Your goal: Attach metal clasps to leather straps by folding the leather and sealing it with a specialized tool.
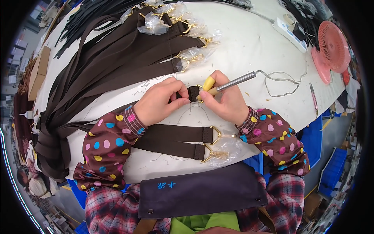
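Note:
My left hand (159, 102) is closed in a pinch on a dark brown webbing strap (193, 93), close to its stitched end. A gold-coloured metal fitting sits at that end, partly hidden by my fingers. In my right hand (230, 100) is a corded pen-like tool (237, 81) with a silver barrel and a tan front part. Its front end is at the strap end, though whether it touches cannot be told. A yellow cover (209, 82) wraps one right fingertip. Nearer to me lie two more brown straps (171, 150) with gold clasps (212, 153) in clear plastic.
Many brown straps (117, 58) with plastic-wrapped gold hooks (191, 58) spread over the white table (249, 43). A pink fan (333, 46), a white power strip (290, 35) and a slim pointed hand tool (313, 97) lie right. Blue bins (335, 167) stand below the table's right side.

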The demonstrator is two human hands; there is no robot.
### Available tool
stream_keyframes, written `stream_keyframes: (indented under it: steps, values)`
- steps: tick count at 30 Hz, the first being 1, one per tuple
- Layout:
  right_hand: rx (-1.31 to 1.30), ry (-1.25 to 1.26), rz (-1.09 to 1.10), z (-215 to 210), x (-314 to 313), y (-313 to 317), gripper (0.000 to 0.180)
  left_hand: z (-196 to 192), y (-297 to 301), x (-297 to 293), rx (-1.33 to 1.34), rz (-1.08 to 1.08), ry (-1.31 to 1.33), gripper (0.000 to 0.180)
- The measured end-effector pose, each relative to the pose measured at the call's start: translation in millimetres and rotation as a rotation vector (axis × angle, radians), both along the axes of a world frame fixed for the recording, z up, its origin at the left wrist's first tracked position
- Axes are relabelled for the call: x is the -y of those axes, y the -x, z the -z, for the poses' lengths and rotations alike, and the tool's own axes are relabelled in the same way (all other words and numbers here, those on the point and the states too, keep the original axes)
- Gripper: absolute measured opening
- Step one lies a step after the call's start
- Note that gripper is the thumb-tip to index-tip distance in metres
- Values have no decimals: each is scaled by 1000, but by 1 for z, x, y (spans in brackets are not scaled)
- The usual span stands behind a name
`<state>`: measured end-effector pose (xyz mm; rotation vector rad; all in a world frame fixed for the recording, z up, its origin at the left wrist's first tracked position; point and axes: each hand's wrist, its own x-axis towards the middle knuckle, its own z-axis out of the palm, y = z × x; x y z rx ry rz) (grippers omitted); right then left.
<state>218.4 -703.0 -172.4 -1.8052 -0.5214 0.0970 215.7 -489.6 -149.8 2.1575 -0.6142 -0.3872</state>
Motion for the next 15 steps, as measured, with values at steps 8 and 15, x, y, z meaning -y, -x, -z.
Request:
stream_keyframes:
  steps: [8,15]
  values:
    - [79,91,-4,-2,-1,0,25,-1,0,-2,5,13,14,11]
    - [44,77,-3,0,-1,0,26,0,-1,-2,3,4,16,11]
